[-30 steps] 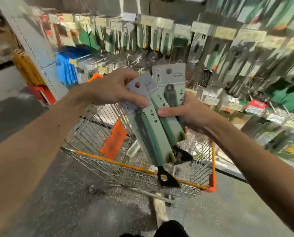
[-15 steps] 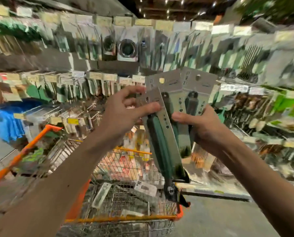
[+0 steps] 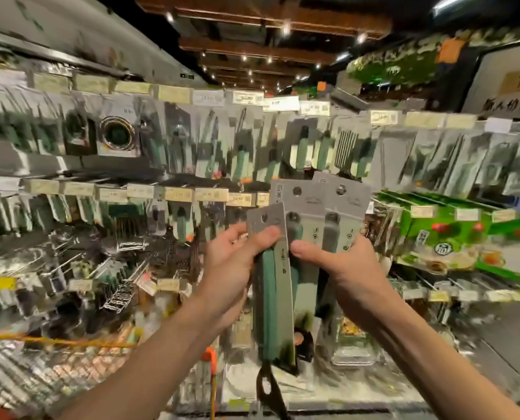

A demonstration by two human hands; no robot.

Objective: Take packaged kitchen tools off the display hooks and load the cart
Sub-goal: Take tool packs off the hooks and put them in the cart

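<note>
I hold several carded kitchen tools with green handles in front of the display wall. My left hand pinches the front tool pack near its top, thumb across the grey card. My right hand grips the two packs behind, which fan up to the right. A black tool end hangs below the front pack. The wire cart with its orange rim lies low at the left, blurred.
Rows of packaged tools hang on hooks across the wall, with price tags along each rail. Green boxed goods sit on a shelf at right. Wire racks stand lower left. The view is motion-blurred.
My view has swung up from the cart to the display wall. Both hands kept hold of the packs and rose with them; the cart has dropped to the lower left.
</note>
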